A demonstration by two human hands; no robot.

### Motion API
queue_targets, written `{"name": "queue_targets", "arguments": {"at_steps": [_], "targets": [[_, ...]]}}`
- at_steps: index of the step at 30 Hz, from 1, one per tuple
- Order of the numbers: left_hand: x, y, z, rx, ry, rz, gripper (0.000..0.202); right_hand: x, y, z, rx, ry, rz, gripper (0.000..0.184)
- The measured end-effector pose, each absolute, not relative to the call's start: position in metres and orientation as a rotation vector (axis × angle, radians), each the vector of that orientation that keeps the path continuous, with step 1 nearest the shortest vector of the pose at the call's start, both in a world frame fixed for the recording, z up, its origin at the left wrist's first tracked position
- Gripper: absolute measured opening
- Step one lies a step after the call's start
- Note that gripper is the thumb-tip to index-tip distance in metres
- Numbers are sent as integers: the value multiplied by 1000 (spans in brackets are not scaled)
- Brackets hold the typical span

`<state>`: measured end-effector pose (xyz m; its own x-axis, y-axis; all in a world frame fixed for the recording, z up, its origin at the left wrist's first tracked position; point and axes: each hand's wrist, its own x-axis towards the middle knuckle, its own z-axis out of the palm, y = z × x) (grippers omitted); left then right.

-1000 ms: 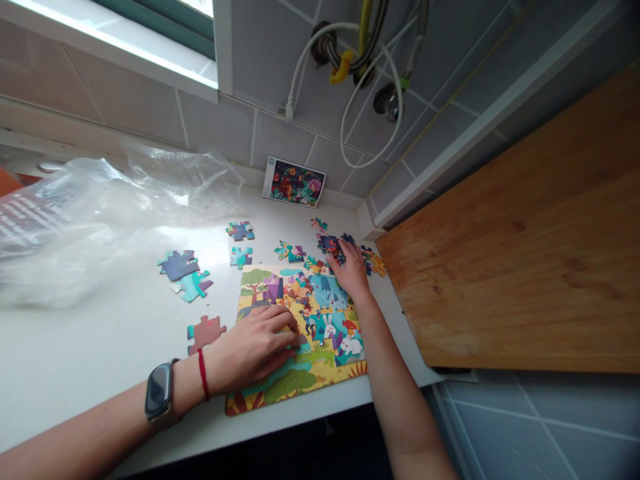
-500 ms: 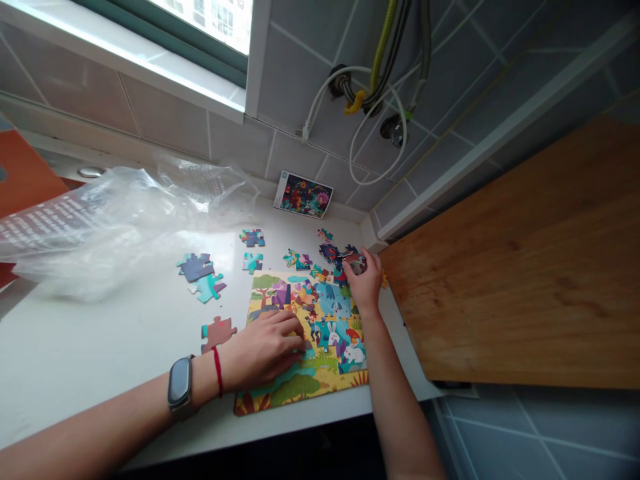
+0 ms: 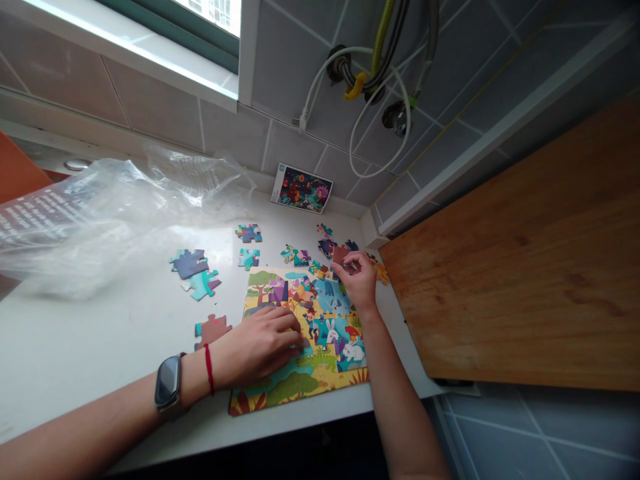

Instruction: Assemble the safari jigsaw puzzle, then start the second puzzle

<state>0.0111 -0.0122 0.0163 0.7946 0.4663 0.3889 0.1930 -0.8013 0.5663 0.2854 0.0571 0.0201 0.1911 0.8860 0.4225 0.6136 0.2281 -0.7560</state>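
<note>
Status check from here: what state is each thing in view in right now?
Left hand: resting flat on puzzle
Right hand: pinching a reddish-brown puzzle piece
Jigsaw puzzle: largely assembled, lying flat
Loose puzzle pieces: scattered on white counter
Plastic bag: crumpled
Picture card: leaning against tiled wall
</note>
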Motion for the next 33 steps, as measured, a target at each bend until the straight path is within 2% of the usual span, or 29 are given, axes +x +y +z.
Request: {"name": "queue_targets", "arguments": {"at_steps": [4,7,10,13,19,25,33], "targets": [[8,-7,19,2490,546,737,18,276,48,28,-1420,-1579,540,31],[7,-5,19,2499,574,752,17,274,47,28,-1424,-1552,555,29],[8,-6,16,2504,572,782,16,281,53,20,-1448,-1456,537,28],[9,-7,11,2517,580,771,17,295,63,7,-1531,-1387,488,37],[8,-8,6,2538,601,698,20,315,69,-8,-1715,-1525,256,40],[8,-8,-5,2620,826,750,44,315,67,-18,-1913,-1611,204,44],[7,-8,-9,2642,872,710,54,318,63,-19,-2070,-1581,295,58]]}}
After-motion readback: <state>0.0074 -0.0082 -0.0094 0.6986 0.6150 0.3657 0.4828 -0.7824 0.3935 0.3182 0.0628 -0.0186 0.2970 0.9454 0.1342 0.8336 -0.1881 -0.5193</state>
